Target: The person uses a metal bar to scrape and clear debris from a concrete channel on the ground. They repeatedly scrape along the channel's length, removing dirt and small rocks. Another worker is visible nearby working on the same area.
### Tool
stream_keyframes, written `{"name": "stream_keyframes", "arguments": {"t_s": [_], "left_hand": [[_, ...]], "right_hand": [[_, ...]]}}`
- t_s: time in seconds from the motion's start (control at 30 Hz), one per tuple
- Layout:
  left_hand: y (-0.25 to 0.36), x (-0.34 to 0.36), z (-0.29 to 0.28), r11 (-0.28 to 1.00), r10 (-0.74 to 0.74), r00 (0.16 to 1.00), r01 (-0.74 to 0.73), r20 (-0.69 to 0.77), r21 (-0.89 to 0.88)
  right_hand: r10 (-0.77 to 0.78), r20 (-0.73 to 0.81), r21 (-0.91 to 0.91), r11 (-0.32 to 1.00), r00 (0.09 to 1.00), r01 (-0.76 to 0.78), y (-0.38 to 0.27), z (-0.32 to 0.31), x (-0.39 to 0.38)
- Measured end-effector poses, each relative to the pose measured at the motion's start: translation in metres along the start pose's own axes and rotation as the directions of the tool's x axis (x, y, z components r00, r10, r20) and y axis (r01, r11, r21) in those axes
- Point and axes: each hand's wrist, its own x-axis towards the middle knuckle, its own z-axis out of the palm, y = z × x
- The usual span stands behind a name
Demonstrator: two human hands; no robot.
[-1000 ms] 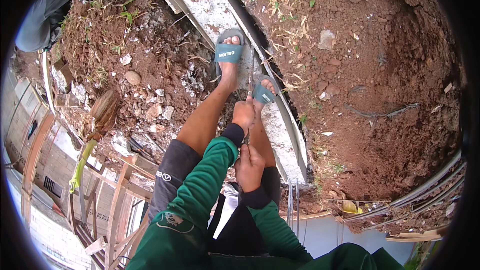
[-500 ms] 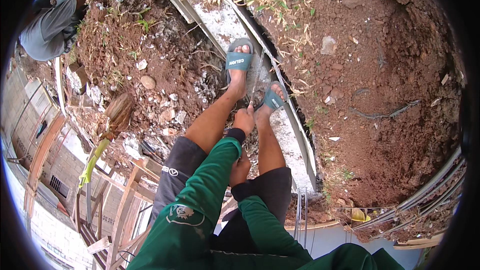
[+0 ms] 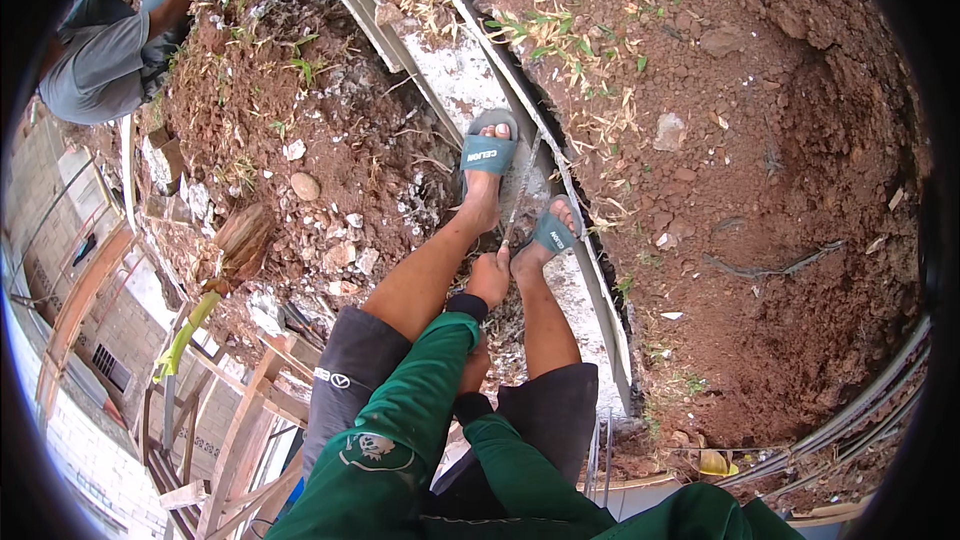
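Note:
In my left hand (image 3: 488, 278), fingers closed around it, is a thin, rough metal rod (image 3: 520, 190). The rod slants away between my sandalled feet, its far end close to the long board edge on the right. My right hand (image 3: 475, 364) sits nearer to me, partly covered by my left forearm; its fingers look curled, but what they hold is hidden. Beneath my feet runs a pale concrete strip (image 3: 440, 65) bordered by narrow boards. A blue-green sandal (image 3: 487, 153) is on my left foot, another (image 3: 556, 230) on my right.
Red-brown soil (image 3: 760, 170) rises to the right. Rubble and a cut stump (image 3: 243, 240) lie on the left. A co-worker (image 3: 110, 55) crouches at upper left. Timber framing (image 3: 240, 440) stands lower left, above a paved area; bundled rods or pipes (image 3: 850, 440) curve along lower right.
The view has shifted, so my feet, hands and the rod appear lower in the picture. My grip on the rod looks the same. More of the co-worker shows.

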Motion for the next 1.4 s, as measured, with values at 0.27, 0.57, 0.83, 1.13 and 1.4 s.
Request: {"name": "stream_keyframes", "arguments": {"t_s": [0.27, 0.57, 0.83, 1.13, 1.4], "left_hand": [[0.013, -0.008, 0.017, 0.998, -0.064, 0.994, 0.065, -0.087, 0.01], [0.042, -0.057, 0.066, 0.942, 0.022, 0.964, -0.108, -0.263, -0.317], [0.058, -0.089, 0.037, 0.866, -0.174, 0.983, 0.124, -0.059, -0.484], [0.065, -0.066, 0.018, 0.975, -0.096, 0.981, 0.059, -0.171, -0.212], [0.032, -0.055, 0.038, 0.939, 0.166, 0.896, -0.271, -0.411, -0.211]], "right_hand": [[-0.031, 0.034, 0.088, 0.996, 0.999, 0.028, -0.032, -0.033, -0.002], [0.376, 0.191, -0.016, 0.925, 0.907, -0.38, -0.191, -0.143, -0.031], [0.351, 0.204, -0.027, 0.935, 0.914, -0.353, -0.17, -0.138, -0.043], [0.329, 0.173, 0.082, 0.934, 0.928, -0.347, -0.125, -0.106, -0.02], [0.372, 0.269, 0.276, 0.854, 0.888, -0.442, -0.118, -0.104, -0.029]]}}
